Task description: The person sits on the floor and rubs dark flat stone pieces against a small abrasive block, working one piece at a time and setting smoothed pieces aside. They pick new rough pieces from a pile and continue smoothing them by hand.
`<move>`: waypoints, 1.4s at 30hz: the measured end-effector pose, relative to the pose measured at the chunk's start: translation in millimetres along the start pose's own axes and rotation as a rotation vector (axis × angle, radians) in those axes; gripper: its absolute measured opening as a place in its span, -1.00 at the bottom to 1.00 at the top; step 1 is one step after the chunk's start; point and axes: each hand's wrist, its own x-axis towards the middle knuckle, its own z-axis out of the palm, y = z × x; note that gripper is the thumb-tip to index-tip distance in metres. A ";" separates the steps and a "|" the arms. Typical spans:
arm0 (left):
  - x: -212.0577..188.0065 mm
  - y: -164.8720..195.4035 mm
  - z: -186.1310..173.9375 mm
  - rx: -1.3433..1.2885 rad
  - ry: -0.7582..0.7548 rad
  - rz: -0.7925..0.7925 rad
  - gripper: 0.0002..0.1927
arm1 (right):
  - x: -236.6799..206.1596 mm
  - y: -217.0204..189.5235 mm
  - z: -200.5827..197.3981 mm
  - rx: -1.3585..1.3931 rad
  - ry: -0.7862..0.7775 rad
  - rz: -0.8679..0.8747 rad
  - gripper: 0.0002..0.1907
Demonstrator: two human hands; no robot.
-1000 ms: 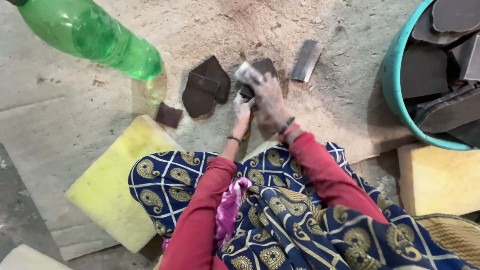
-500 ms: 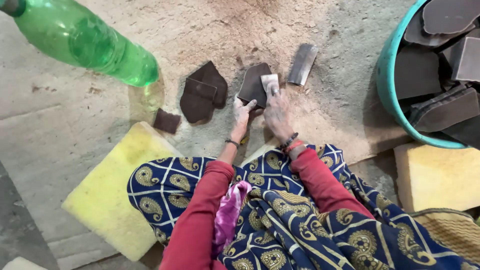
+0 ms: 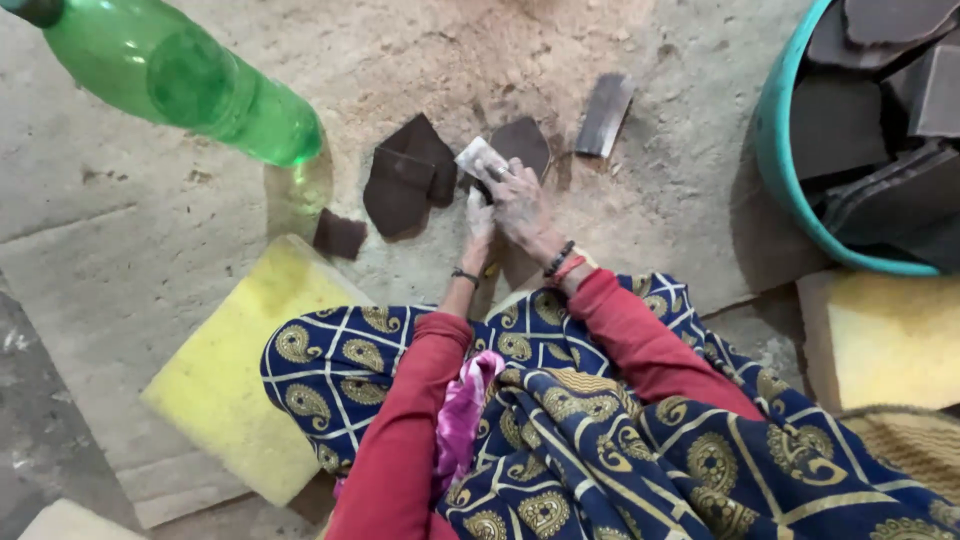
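Observation:
My right hand (image 3: 517,203) presses a small pale sanding block (image 3: 478,157) against a dark brown leaf-shaped piece (image 3: 524,143) on the dusty concrete floor. Close beside it, my left hand (image 3: 479,217) rests with its fingers on the near edge of the same piece. Both hands are dusty and wear wrist bands. Red sleeves and a blue patterned cloth cover my arms and lap.
Two overlapping dark pieces (image 3: 405,175) lie left of the hands, a small dark scrap (image 3: 339,235) beyond them, a flat dark strip (image 3: 604,114) to the right. A green plastic bottle (image 3: 185,78) leans at upper left. A teal tub (image 3: 790,190) of dark pieces stands at right. Yellow foam pads (image 3: 235,370) lie nearby.
My right hand has slid the sanding block left across the dark piece, then a little back; my left hand stays at the piece's near edge.

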 end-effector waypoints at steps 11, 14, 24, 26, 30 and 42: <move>-13.0 19.1 17.4 0.069 0.018 -0.073 -0.55 | 34.1 54.5 -24.4 -0.254 0.188 0.107 -0.35; -8.5 11.7 13.2 0.242 0.016 0.017 -0.57 | -6.2 49.1 -28.6 -0.098 0.119 0.191 -0.38; 1.2 8.4 9.4 0.191 0.033 -0.105 -0.51 | 28.8 45.2 -10.4 -0.071 0.179 0.208 -0.48; 4.0 7.4 9.4 0.136 -0.016 -0.073 -0.48 | 49.6 33.4 -11.4 -0.080 0.087 0.217 -0.51; 8.7 4.0 4.2 0.116 -0.058 0.132 -0.54 | 37.9 5.5 -3.8 -0.053 0.029 0.025 -0.53; -9.4 20.0 10.5 0.299 -0.021 -0.012 -0.53 | 41.7 53.8 -12.4 -0.198 0.015 0.130 -0.47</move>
